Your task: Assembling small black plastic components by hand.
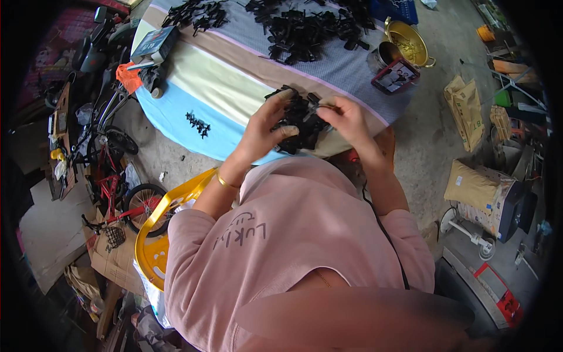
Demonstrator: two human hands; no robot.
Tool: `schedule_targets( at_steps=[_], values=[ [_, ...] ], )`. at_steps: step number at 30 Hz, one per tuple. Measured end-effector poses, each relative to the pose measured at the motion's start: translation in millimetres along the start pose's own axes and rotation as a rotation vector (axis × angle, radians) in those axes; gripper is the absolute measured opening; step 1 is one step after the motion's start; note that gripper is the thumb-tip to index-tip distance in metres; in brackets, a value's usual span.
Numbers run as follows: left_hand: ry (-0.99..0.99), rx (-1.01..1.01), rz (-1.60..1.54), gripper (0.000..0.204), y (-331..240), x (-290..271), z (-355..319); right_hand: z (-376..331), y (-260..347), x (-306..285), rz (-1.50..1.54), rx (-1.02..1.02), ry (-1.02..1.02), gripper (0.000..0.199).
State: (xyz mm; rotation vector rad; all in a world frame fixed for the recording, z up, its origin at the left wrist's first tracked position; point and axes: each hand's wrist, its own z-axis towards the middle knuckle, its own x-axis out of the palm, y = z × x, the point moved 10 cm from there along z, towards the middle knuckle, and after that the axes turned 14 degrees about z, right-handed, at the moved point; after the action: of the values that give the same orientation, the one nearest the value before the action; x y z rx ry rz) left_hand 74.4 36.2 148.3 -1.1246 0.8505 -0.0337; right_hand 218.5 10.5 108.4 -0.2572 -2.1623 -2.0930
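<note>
The left hand (261, 132) cups a clump (299, 120) of small black plastic parts at the near edge of the table (217, 76). Its fingers are curled around the clump — thumb across the front. The right hand (346, 117) sits just to the right, fingertips pinched narrow on one thin black piece (319, 105) that points sideways toward the clump. So the right hand is nearer that piece. The parts look hard, spiky and shiny. The table cloth is soft and striped — blue, cream, grey.
</note>
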Motion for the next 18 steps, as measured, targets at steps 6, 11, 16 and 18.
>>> schedule_targets(
  at_steps=[6,11,16,18],
  values=[
    [0.410,-0.460,-1.219,0.036,13.5,54.6,-22.5,-9.4,-15.9,29.0,0.461,0.323,0.279,0.017],
    [0.447,-0.516,-1.289,0.020,16.6,68.1,-25.3,-0.4,1.3,44.4,0.291,0.108,0.367,0.019],
    [0.370,-0.546,-1.210,0.014,32.1,65.0,-27.3,0.0,9.8,49.4,0.033,-0.049,0.403,0.018],
    [0.301,-0.581,-1.132,0.013,39.0,60.8,-26.7,3.5,6.2,32.9,0.048,0.040,0.154,0.015]
  ],
)
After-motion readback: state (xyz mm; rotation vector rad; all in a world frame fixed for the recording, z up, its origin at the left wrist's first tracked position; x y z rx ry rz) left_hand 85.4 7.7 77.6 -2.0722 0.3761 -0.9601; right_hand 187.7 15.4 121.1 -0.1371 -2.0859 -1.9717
